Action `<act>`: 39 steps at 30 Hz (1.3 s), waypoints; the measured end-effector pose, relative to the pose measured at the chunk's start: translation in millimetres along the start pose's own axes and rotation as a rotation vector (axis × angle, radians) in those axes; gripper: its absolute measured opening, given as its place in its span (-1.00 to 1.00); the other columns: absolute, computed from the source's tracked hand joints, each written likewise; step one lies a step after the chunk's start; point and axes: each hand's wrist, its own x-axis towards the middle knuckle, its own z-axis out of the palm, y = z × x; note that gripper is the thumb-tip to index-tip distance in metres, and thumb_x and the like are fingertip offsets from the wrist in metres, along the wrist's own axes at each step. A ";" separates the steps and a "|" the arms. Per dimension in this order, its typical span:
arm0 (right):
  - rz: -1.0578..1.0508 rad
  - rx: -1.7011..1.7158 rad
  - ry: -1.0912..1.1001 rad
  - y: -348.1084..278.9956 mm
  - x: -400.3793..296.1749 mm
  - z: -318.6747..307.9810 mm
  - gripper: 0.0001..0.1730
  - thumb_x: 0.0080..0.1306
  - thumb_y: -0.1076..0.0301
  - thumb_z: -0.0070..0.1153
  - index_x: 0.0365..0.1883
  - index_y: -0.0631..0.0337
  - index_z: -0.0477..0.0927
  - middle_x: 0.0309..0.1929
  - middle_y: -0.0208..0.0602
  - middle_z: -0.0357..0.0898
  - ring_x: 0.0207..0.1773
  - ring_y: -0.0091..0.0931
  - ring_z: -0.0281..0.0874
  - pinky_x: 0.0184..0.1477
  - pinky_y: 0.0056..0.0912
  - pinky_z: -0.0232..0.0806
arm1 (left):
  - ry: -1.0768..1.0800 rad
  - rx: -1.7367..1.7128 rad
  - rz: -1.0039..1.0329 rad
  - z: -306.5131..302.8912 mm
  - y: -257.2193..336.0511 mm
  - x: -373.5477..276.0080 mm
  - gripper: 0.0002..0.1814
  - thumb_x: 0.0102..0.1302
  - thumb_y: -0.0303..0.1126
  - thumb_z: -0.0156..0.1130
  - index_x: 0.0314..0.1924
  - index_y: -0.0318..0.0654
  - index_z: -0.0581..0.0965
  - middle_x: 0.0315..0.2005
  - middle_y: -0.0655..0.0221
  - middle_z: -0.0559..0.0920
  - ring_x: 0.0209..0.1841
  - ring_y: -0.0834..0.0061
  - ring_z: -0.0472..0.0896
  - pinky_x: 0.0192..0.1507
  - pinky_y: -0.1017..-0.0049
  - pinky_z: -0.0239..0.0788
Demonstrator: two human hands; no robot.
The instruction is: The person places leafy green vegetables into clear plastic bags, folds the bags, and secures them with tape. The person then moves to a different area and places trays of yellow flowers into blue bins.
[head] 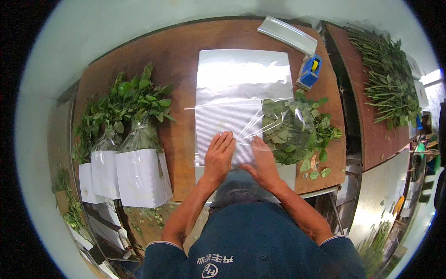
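A bunch of leafy green stems [291,130] lies sideways in front of me, its stem ends to the right. White corrugated cardboard [223,117] wraps its left part, and clear plastic film [251,127] covers the cardboard and part of the leaves. My left hand [220,151] rests flat on the wrapped cardboard, fingers straight. Beside it my right hand [263,162], slightly blurred, is spread at the cardboard's right edge with its thumb apart. Film overlaps its fingertips. Beneath the bunch lies a shiny stack of clear film sheets [244,71].
Wrapped bunches in white cardboard [141,178] stand at the table's left edge. A blue tape dispenser [310,71] and a folded clear plastic sheet [287,35] lie at the back right. Loose leaves [320,173] lie near the right corner. More stems [390,80] cover a second table.
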 end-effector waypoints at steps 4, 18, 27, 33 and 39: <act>0.733 0.963 0.256 22.1 14.9 -19.8 -0.54 0.39 0.18 0.28 0.06 0.41 0.57 -0.02 -0.04 0.68 -0.03 -0.37 0.65 -0.06 -0.34 0.48 | 0.009 -0.015 -0.022 0.3 1.3 -0.2 -0.69 0.29 -0.45 0.30 0.02 -0.42 0.65 0.15 0.09 0.64 0.29 0.16 0.54 0.43 0.16 0.21; 0.573 0.499 0.647 152.7 52.5 -135.0 -0.56 0.44 0.13 0.24 -0.03 0.43 0.65 -0.12 -0.14 0.72 -0.08 -0.41 0.69 0.01 -0.39 0.49 | -0.018 0.008 -0.055 3.1 7.1 4.0 -0.74 0.20 -0.54 0.34 -0.07 -0.37 0.69 0.07 0.06 0.68 0.25 0.09 0.57 0.39 0.10 0.23; 0.734 0.433 0.415 324.2 246.3 -98.0 -0.40 0.28 0.04 0.38 -0.03 0.48 0.61 -0.22 -0.08 0.74 -0.23 -0.34 0.70 -0.14 -0.30 0.49 | -0.053 0.065 -0.068 5.6 3.8 6.2 -0.76 0.24 -0.56 0.31 -0.07 -0.31 0.69 0.07 0.11 0.69 0.23 0.12 0.59 0.37 0.09 0.24; 0.625 0.845 0.628 290.0 222.1 -89.3 -0.71 0.28 0.35 0.39 -0.14 0.37 0.64 -0.28 -0.22 0.71 -0.24 -0.48 0.66 -0.11 -0.45 0.48 | -0.062 0.095 -0.076 4.6 6.9 8.1 -0.76 0.25 -0.57 0.30 -0.06 -0.30 0.69 0.06 0.12 0.69 0.23 0.13 0.59 0.37 0.09 0.25; 0.790 1.037 0.599 236.9 160.9 -71.2 -0.76 0.31 0.37 0.34 -0.21 0.39 0.63 -0.32 -0.26 0.70 -0.34 -0.50 0.65 -0.29 -0.44 0.50 | -0.040 0.080 -0.066 7.5 6.5 10.4 -0.74 0.24 -0.60 0.27 -0.06 -0.31 0.69 0.07 0.10 0.69 0.22 0.10 0.59 0.38 0.08 0.25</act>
